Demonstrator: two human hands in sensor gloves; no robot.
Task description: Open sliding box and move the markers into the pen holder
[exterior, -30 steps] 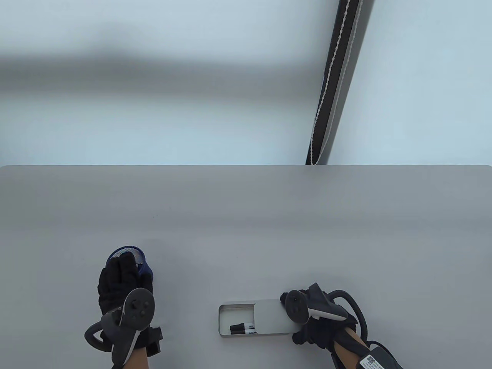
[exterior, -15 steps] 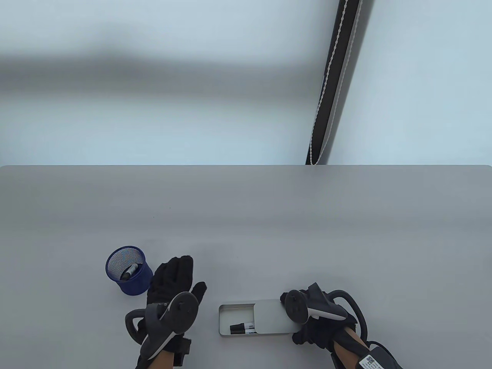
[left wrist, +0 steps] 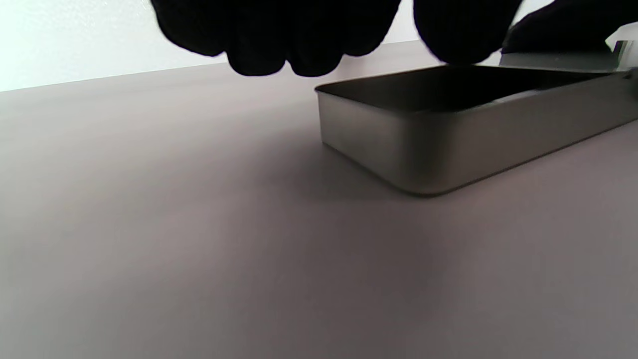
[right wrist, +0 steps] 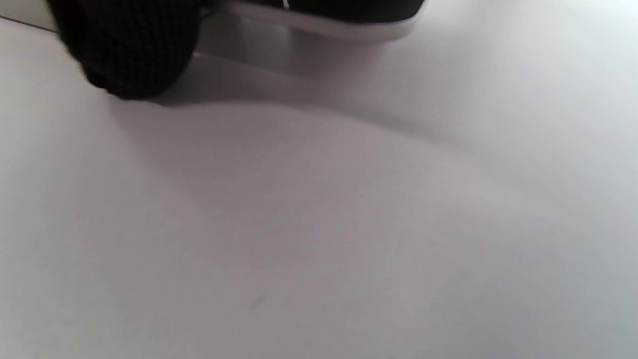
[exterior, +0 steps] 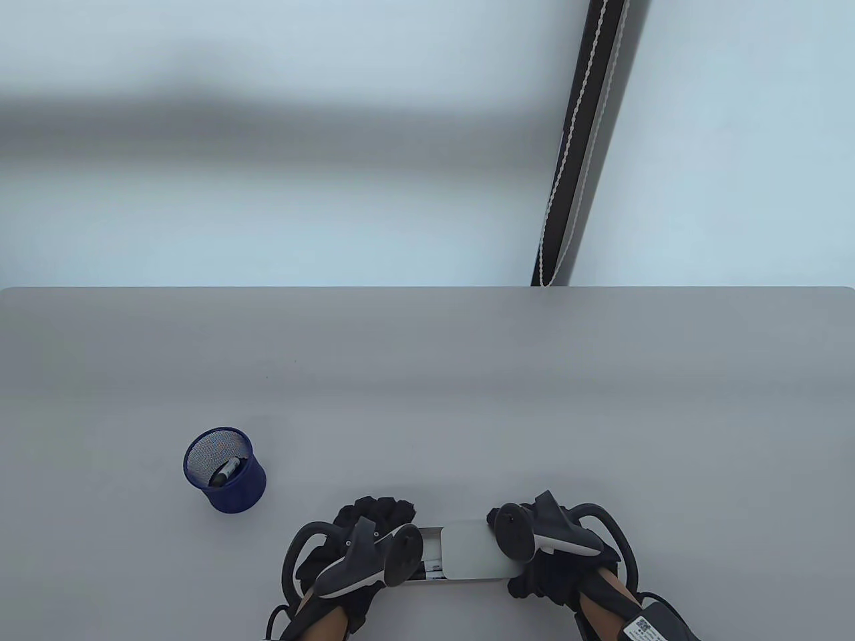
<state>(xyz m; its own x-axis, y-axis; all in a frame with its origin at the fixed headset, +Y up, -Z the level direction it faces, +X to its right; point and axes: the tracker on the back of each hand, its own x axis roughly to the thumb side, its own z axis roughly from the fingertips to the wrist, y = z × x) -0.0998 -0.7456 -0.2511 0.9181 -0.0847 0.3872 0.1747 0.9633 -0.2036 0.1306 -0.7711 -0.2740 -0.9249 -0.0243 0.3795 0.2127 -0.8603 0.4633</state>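
A blue mesh pen holder (exterior: 224, 478) stands at the left with one black marker (exterior: 226, 471) inside. The metal sliding box (exterior: 467, 578) lies near the front edge, its lid (exterior: 473, 551) slid to the right. My left hand (exterior: 391, 513) hovers over the open left end, fingers (left wrist: 259, 40) and thumb apart with nothing between them. Its tracker hides most of the opening; only a sliver of a marker (exterior: 434, 567) shows. In the left wrist view the box (left wrist: 448, 134) is below the fingertips. My right hand (exterior: 534, 574) grips the box's right end.
The grey table (exterior: 467, 374) stretches back to its far edge. A black pole with a white cord (exterior: 574, 147) stands behind it at the right. In the right wrist view a gloved fingertip (right wrist: 124, 50) rests on bare tabletop.
My left hand left the pen holder, where a marker now lies, and moved right to the box's open end. The right hand and box have not moved.
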